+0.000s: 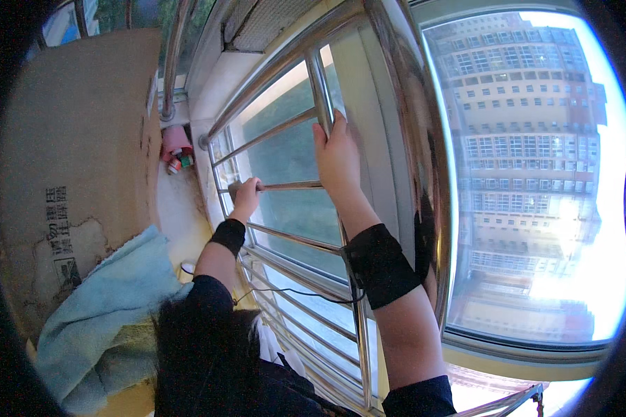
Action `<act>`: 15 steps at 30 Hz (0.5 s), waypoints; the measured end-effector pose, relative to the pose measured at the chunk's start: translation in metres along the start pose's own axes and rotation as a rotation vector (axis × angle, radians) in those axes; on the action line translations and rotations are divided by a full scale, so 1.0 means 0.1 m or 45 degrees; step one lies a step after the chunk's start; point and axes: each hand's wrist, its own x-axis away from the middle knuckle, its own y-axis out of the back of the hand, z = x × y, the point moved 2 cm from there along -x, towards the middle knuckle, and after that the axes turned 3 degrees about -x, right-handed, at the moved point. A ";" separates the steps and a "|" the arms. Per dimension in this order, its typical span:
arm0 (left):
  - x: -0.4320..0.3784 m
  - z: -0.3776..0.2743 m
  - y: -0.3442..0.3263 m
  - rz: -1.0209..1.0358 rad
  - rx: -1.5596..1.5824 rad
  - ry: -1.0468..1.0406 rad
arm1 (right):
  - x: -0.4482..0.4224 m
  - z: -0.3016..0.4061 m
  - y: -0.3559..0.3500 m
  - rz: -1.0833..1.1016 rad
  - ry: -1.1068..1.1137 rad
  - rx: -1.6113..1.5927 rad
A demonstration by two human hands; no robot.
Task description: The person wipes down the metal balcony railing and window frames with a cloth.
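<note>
A stainless steel railing (292,245) with several thin bars runs in front of a window. My left hand (247,197) is closed around one thin bar (292,185), with a small grey-brown piece (235,189) showing at its edge. Whether that piece is cloth or sponge cannot be made out. Farther up, my right hand (337,156) grips a thicker metal post (319,88), thumb and fingers on either side. Black wristbands cover both wrists. A thin dark cable (308,294) hangs between the arms.
A large cardboard box (83,130) with printing fills the left side, a light blue cloth (104,307) draped by it. A pink container (175,139) with small items lies near the wall. Outside the window pane (521,182) stands a tall building.
</note>
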 end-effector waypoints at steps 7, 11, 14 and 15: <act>0.19 -1.55 0.41 -0.298 0.394 -0.301 | -0.02 0.07 0.06 0.004 -0.047 -0.006; 0.26 -2.04 0.70 -0.186 0.417 -0.396 | -0.03 -0.01 0.05 -0.068 -0.001 -0.079; 0.28 -1.93 0.99 -0.485 0.598 -0.096 | -0.04 0.01 0.05 -0.058 0.014 -0.116; 0.25 -1.87 1.05 -0.607 0.749 0.064 | -0.05 -0.01 0.06 -0.098 0.037 -0.099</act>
